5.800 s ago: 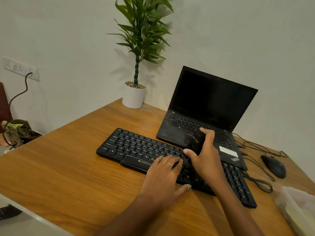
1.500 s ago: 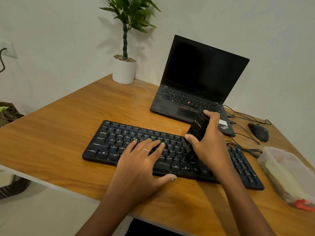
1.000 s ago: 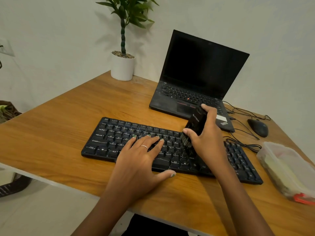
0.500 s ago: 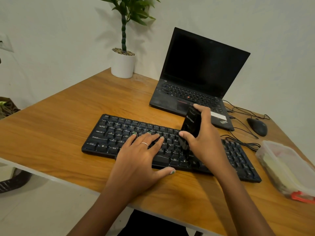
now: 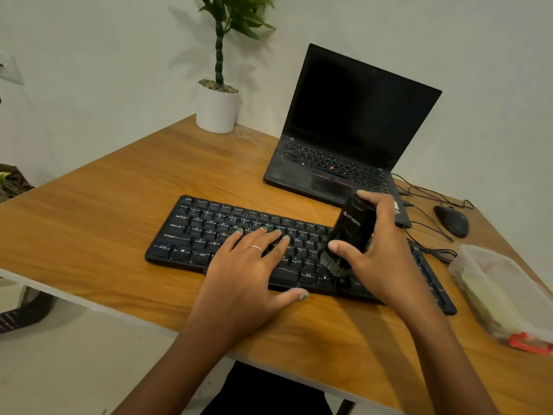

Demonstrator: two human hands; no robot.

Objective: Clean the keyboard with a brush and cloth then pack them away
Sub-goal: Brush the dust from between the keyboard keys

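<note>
A black keyboard [image 5: 209,232] lies across the wooden desk [image 5: 125,202]. My left hand [image 5: 248,274] rests flat on its middle keys with the fingers straight and the thumb on the desk by the front edge. My right hand [image 5: 380,259] grips a black brush [image 5: 353,232], held tilted, with its pale bristles touching the keys right of centre. A clear plastic container [image 5: 502,295] with a pale cloth inside stands at the right edge of the desk.
An open black laptop [image 5: 344,139] stands behind the keyboard. A black mouse [image 5: 452,220] and its cables lie right of it. A potted plant [image 5: 217,106] stands at the far corner by the wall. The desk's front edge runs close below my hands.
The brush has shifted slightly rightward and forward along the keys between frames. My left hand has stayed flat on the keyboard. The view has tilted a little.
</note>
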